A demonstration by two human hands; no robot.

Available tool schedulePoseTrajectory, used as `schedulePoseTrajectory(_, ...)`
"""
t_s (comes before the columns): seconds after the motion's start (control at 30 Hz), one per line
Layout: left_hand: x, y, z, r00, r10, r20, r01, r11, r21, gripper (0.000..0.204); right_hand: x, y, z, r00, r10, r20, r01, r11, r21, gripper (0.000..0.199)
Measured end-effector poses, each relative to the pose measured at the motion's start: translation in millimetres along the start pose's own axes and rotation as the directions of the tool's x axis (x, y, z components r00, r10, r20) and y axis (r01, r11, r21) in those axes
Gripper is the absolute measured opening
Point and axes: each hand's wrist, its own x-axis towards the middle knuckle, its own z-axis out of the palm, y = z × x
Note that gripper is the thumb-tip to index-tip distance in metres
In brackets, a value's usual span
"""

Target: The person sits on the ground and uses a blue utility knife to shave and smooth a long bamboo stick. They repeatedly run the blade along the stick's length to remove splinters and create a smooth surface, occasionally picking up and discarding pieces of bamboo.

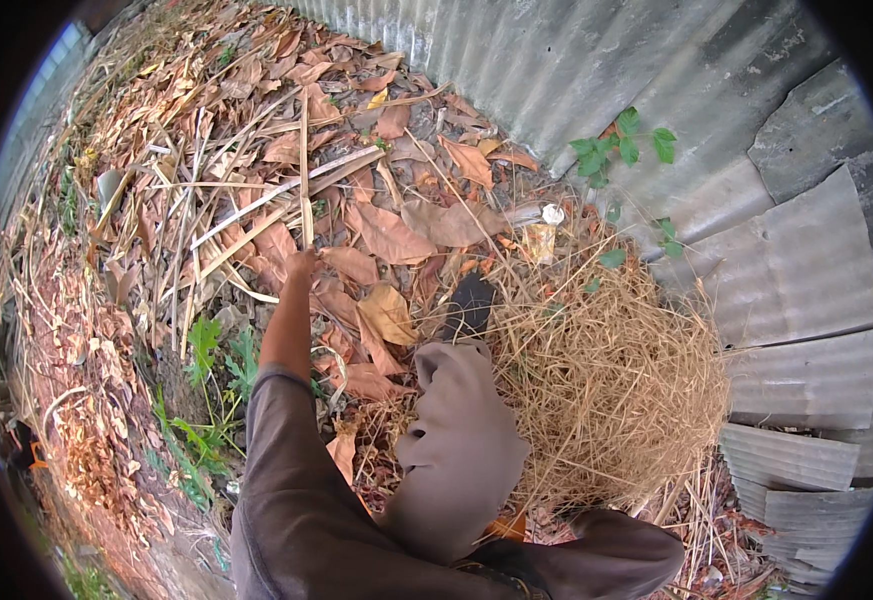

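Note:
My left arm reaches forward over the littered ground. My left hand (pixel 301 263) is closed at the lower end of a long, flat, straw-coloured dry stalk (pixel 305 170), which points straight away from me. Other pale dry strips (pixel 286 190) lie crosswise just beyond the hand, over large brown leaves (pixel 386 232). My right hand is out of sight; only a dark sleeve (pixel 621 550) shows at the lower right. To the right of my leg sits a big heap of dry straw (pixel 606 390).
A corrugated metal fence (pixel 596 70) runs along the far and right side, with a green vine (pixel 621 150) against it. My shoe (pixel 469 305) stands beside the straw. Green weeds (pixel 206 350) grow left of my arm. Bits of litter (pixel 539 243) lie near the fence.

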Motion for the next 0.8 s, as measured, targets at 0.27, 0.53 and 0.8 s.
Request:
schedulePoseTrajectory(0.27, -100, -2, 40, 0.998, 0.056, 0.0, -0.047, 0.836, -0.547, 0.012, -26, -119, 50, 0.96, -0.219, 0.172, 0.205, 0.974, 0.097, 0.038)
schedulePoseTrajectory(0.53, -313, -96, 55, 0.999, 0.046, 0.014, -0.032, 0.858, -0.513, 0.021, -59, -282, 59, 0.762, -0.62, 0.187, 0.523, 0.759, 0.389, 0.037)
schedulePoseTrajectory(0.8, -333, -111, -31, 0.836, 0.532, -0.132, -0.401, 0.759, 0.513, 0.028, -107, -426, 64, 0.565, -0.79, 0.24, 0.536, 0.572, 0.62, 0.036)
